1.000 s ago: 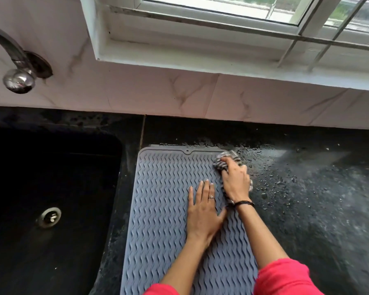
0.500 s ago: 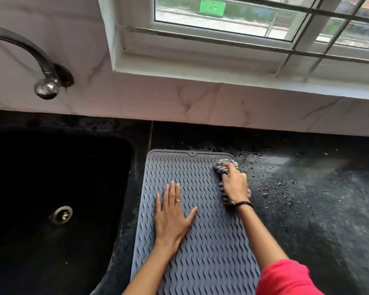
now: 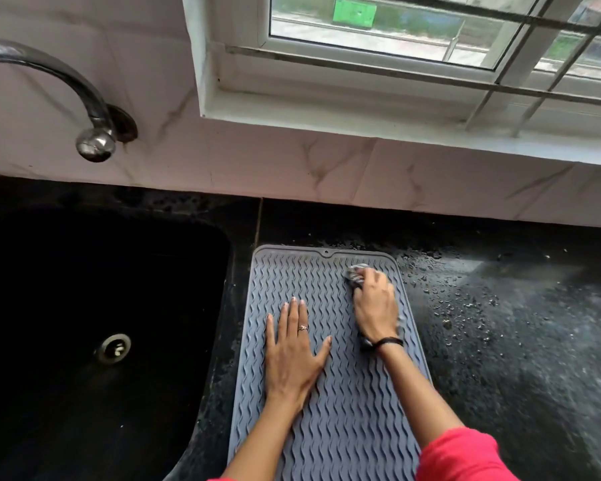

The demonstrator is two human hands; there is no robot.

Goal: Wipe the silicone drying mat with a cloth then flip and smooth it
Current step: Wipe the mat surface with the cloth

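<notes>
A grey silicone drying mat [image 3: 292,282] with wavy ridges lies flat on the black counter, its far edge near the wall. My left hand [image 3: 294,352] rests palm down on the mat's left half, fingers spread. My right hand [image 3: 375,307] presses a grey striped cloth [image 3: 354,274] onto the mat near its far right corner. Most of the cloth is hidden under that hand; a dark bit shows at the wrist.
A black sink [image 3: 94,324] with a metal drain [image 3: 113,348] lies left of the mat, under a curved metal tap [image 3: 91,133]. Water drops speckle the black counter [image 3: 500,324] to the right. A tiled wall and a window sill [image 3: 361,133] stand behind.
My left hand slid left across the mat, away from the right hand. The right hand with the cloth stayed near the far right corner, shifting slightly. The view tilted up.
</notes>
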